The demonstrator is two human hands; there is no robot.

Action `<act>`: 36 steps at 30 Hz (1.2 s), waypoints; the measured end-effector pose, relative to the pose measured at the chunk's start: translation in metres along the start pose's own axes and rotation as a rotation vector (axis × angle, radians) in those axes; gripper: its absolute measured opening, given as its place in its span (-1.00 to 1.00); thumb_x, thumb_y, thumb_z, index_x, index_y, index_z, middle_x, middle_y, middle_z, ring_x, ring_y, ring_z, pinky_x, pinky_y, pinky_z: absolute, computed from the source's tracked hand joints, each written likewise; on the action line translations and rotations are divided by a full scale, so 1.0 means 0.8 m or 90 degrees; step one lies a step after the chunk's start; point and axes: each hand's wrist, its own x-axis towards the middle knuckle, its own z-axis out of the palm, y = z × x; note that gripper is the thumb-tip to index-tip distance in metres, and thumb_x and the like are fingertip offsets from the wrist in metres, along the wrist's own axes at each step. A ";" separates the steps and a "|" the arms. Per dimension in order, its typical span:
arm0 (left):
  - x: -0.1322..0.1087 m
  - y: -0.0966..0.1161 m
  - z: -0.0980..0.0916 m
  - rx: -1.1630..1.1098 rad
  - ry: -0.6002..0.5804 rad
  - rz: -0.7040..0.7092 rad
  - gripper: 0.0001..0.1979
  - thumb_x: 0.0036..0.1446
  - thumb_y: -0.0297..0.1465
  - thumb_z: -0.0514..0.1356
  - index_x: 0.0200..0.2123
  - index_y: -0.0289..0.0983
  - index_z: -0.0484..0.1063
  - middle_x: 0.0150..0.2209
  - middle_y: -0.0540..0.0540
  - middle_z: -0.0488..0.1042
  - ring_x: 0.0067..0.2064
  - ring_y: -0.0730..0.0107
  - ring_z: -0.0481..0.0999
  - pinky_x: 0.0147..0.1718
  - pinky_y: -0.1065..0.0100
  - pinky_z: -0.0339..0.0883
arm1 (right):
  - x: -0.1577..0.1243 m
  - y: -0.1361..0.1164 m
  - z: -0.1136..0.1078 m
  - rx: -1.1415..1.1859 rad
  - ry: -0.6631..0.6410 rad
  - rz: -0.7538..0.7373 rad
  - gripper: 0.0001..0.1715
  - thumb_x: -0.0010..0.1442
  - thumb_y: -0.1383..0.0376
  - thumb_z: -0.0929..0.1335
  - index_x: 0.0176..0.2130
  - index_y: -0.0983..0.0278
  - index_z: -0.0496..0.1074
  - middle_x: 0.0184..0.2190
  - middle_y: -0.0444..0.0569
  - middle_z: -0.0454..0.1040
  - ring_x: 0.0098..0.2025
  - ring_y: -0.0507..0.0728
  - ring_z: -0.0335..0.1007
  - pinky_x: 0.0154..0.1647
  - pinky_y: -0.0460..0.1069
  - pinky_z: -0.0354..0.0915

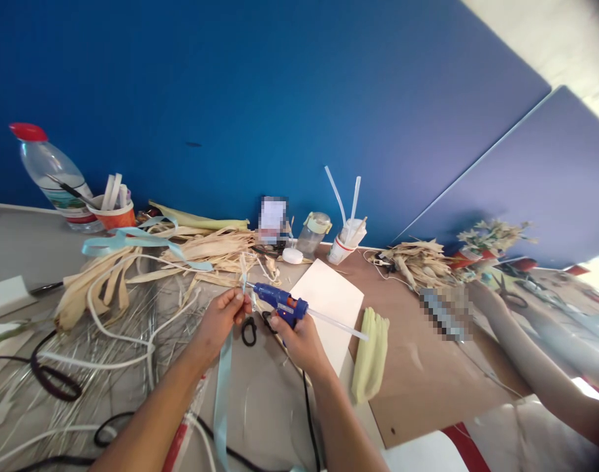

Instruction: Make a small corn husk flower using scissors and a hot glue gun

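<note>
My right hand (302, 337) is wrapped round the handle of a blue hot glue gun (277, 299), with a long clear glue stick (338, 323) out of its back. My left hand (227, 311) pinches a light blue ribbon (223, 393), whose long tail hangs down past the table's front. A thin pale piece (243, 265) stands up above my left fingertips; I cannot make out its kind. The gun's nozzle points at it, close to or touching it. Black scissor handles (248, 332) show below the two hands, their blades hidden.
Dried corn husks (215, 248) and another ribbon (117, 242) lie behind my left hand, with wires and white cords (97, 360) to the left. White paper (329, 308), green husks (371, 354) and a cup of glue sticks (346, 244) stand rightward. Another person's arms (525, 360) reach in at right.
</note>
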 end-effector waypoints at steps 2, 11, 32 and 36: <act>0.000 0.001 0.001 0.012 0.008 0.004 -0.68 0.05 -0.12 0.24 -0.47 -0.27 0.42 -0.54 0.01 0.40 -0.59 0.53 0.21 -0.57 0.42 0.08 | -0.001 -0.001 -0.001 -0.001 0.003 -0.001 -0.81 0.13 0.20 0.33 -0.38 0.28 0.44 -0.50 -0.12 0.42 -0.43 0.08 0.29 -0.36 -0.04 0.28; 0.001 0.002 0.002 0.057 0.050 0.021 -0.71 0.03 -0.15 0.23 -0.45 -0.28 0.44 -0.51 -0.01 0.45 -0.58 0.52 0.21 -0.56 0.42 0.07 | -0.002 0.003 0.000 -0.010 0.017 0.008 -0.80 0.13 0.20 0.33 -0.32 0.28 0.45 -0.42 -0.08 0.48 -0.36 0.12 0.36 -0.21 0.03 0.34; 0.003 -0.001 -0.003 0.144 0.131 0.044 -0.73 0.01 -0.17 0.22 -0.51 -0.26 0.44 -0.62 0.06 0.32 -0.58 0.47 0.23 -0.59 0.43 0.08 | -0.006 0.020 0.006 -0.031 0.049 -0.021 -0.52 0.10 0.22 0.41 0.04 0.23 0.49 -0.07 0.02 0.56 0.04 0.28 0.42 0.08 0.14 0.32; 0.004 -0.002 -0.004 0.145 0.136 0.045 -0.73 0.01 -0.17 0.22 -0.51 -0.25 0.44 -0.64 0.07 0.30 -0.58 0.46 0.22 -0.58 0.43 0.09 | -0.007 0.024 0.006 -0.044 0.045 -0.021 -0.54 0.15 0.21 0.38 0.05 0.21 0.49 -0.08 0.03 0.57 0.07 0.30 0.40 0.10 0.16 0.32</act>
